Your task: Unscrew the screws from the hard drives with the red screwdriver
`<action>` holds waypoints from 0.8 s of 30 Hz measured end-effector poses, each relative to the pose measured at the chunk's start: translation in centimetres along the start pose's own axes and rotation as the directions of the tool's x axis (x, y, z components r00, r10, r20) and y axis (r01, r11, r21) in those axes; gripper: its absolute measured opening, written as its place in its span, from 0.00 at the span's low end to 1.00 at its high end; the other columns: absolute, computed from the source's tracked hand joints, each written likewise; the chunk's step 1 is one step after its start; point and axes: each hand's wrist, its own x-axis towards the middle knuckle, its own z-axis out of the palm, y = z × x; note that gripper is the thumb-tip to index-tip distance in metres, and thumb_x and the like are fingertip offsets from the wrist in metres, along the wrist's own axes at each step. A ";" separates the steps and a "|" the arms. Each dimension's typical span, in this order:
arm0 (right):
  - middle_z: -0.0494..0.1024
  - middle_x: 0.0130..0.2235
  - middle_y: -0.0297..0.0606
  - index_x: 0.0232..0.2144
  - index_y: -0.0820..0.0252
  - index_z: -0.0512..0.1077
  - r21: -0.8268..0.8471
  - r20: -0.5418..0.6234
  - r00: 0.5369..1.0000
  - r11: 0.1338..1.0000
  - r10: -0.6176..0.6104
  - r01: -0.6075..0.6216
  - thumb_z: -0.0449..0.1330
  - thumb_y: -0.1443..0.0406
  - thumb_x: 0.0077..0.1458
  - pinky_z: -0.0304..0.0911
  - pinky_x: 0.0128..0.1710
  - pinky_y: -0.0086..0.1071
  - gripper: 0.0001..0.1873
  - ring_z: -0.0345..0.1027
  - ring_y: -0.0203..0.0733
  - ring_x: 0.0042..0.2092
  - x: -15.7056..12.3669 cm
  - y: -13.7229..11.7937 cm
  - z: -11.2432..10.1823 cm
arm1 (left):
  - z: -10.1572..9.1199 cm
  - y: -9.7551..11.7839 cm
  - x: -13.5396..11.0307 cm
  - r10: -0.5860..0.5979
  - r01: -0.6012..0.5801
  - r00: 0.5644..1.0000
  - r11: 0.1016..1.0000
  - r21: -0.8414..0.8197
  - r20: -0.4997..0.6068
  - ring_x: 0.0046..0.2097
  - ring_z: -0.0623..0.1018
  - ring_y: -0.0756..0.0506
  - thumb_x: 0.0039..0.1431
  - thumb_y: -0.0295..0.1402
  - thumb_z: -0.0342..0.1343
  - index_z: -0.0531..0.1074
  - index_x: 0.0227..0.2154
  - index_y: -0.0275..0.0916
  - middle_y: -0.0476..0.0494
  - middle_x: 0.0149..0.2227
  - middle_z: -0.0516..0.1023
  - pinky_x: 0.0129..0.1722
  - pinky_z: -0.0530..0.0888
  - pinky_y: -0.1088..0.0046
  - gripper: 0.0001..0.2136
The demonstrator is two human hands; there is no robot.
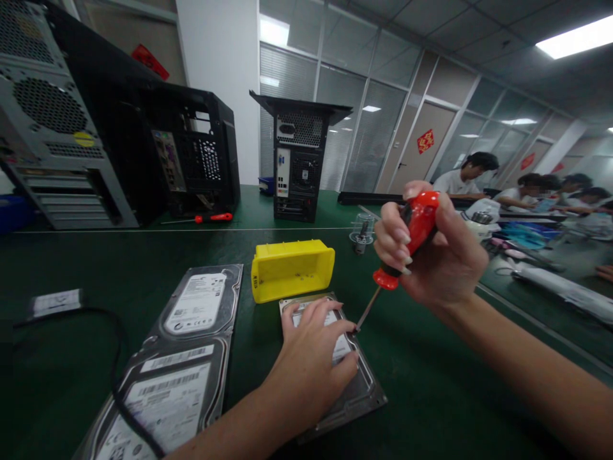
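A hard drive (364,395) lies label-up on the green bench, partly covered by my left hand (313,354). That hand rests flat with its fingers spread over the drive's label and top. My right hand (431,246) is wrapped around the red and black handle of a screwdriver (387,278). The screwdriver's shaft slants down to the left, and its tip meets the drive's right edge beside my left fingertips. Whether a screw sits under the tip is too small to tell. Just behind the drive, a yellow bin (293,269) lies with its opening facing me, small specks inside.
To the left lie two more hard drives (196,300) and a black cable (119,358). Computer cases (299,160) stand at the back, a red screwdriver (213,218) near them. A clear plastic holder (363,231) is behind my right hand. Several people sit at the far right.
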 end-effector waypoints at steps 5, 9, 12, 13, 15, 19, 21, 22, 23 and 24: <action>0.56 0.24 0.31 0.38 0.56 0.60 -0.024 -0.002 1.000 1.000 -0.016 0.016 0.46 0.55 0.56 0.49 0.15 0.20 0.13 0.50 0.26 0.20 0.1 0.1 -0.1 | -0.1 0.0 0.0 -0.002 0.002 1.000 1.000 0.000 0.001 0.56 0.60 0.40 0.54 0.34 0.53 0.70 0.42 0.48 0.44 0.52 0.65 0.53 0.47 0.47 0.12; 0.56 0.23 0.31 0.35 0.57 0.60 -0.034 -0.010 1.000 0.999 0.000 -0.001 0.46 0.54 0.55 0.49 0.15 0.20 0.14 0.51 0.26 0.20 0.1 0.0 0.0 | -0.2 0.1 0.0 0.001 -0.001 1.000 1.000 0.002 0.000 0.56 0.60 0.40 0.54 0.34 0.53 0.70 0.42 0.47 0.44 0.52 0.65 0.53 0.47 0.48 0.12; 0.56 0.23 0.31 0.34 0.58 0.61 -0.035 -0.004 1.000 0.999 0.018 -0.018 0.45 0.47 0.53 0.50 0.16 0.21 0.21 0.52 0.27 0.20 0.1 -0.1 -0.2 | -0.2 0.1 0.0 0.002 -0.002 1.000 1.000 0.002 0.001 0.56 0.60 0.40 0.54 0.34 0.52 0.70 0.42 0.47 0.43 0.52 0.65 0.53 0.48 0.47 0.12; 0.56 0.23 0.31 0.35 0.58 0.61 -0.033 0.000 1.000 0.999 0.021 -0.021 0.44 0.46 0.52 0.50 0.16 0.22 0.23 0.53 0.28 0.20 0.1 -0.1 -0.2 | -0.1 0.1 0.0 0.003 -0.003 1.000 1.000 0.002 0.002 0.56 0.60 0.40 0.54 0.35 0.52 0.70 0.42 0.47 0.44 0.52 0.65 0.53 0.48 0.47 0.12; 0.56 0.24 0.31 0.36 0.58 0.62 -0.025 0.006 1.000 0.999 0.025 -0.025 0.43 0.47 0.52 0.51 0.16 0.22 0.23 0.53 0.28 0.21 0.1 -0.1 -0.4 | -0.1 0.1 0.1 0.004 -0.004 1.000 1.000 0.003 0.004 0.56 0.60 0.39 0.54 0.35 0.52 0.70 0.42 0.47 0.44 0.52 0.65 0.53 0.47 0.47 0.12; 0.58 0.25 0.32 0.37 0.58 0.62 -0.008 0.014 0.999 0.999 0.045 -0.045 0.40 0.55 0.57 0.52 0.17 0.22 0.18 0.54 0.28 0.21 0.2 0.0 -0.5 | -0.1 0.1 0.1 0.001 -0.001 1.000 1.000 0.004 0.004 0.56 0.61 0.40 0.53 0.34 0.52 0.70 0.42 0.47 0.44 0.52 0.65 0.53 0.47 0.47 0.12; 0.58 0.25 0.33 0.36 0.59 0.62 -0.003 0.019 0.999 0.999 0.051 -0.051 0.39 0.55 0.58 0.53 0.18 0.23 0.18 0.55 0.28 0.22 0.3 0.1 -0.5 | -0.2 0.1 0.0 -0.003 0.003 1.000 1.000 0.004 0.005 0.56 0.61 0.40 0.54 0.34 0.52 0.70 0.42 0.47 0.44 0.52 0.65 0.53 0.47 0.47 0.12; 0.58 0.25 0.33 0.36 0.60 0.62 -0.002 0.021 0.999 0.999 0.050 -0.050 0.40 0.55 0.58 0.54 0.18 0.23 0.18 0.56 0.28 0.22 0.3 0.1 -0.5 | -0.2 0.1 0.0 -0.004 0.004 1.000 1.000 0.004 0.005 0.56 0.61 0.40 0.54 0.34 0.52 0.70 0.42 0.47 0.44 0.52 0.65 0.53 0.47 0.47 0.12; 0.59 0.26 0.33 0.35 0.60 0.62 0.000 0.024 0.999 0.999 0.048 -0.048 0.41 0.55 0.58 0.54 0.19 0.23 0.17 0.56 0.28 0.22 0.3 0.1 -0.5 | -0.2 0.1 0.0 -0.004 0.004 1.000 1.000 0.003 0.006 0.56 0.61 0.40 0.54 0.34 0.52 0.70 0.42 0.47 0.44 0.52 0.65 0.53 0.47 0.47 0.12; 0.59 0.26 0.33 0.34 0.61 0.62 0.002 0.027 0.999 0.999 0.046 -0.046 0.41 0.55 0.58 0.55 0.19 0.23 0.17 0.57 0.28 0.23 0.2 0.0 -0.5 | -0.2 0.1 -0.1 -0.005 0.005 1.000 1.000 0.002 0.006 0.56 0.61 0.40 0.54 0.35 0.53 0.70 0.42 0.48 0.44 0.52 0.65 0.53 0.47 0.47 0.12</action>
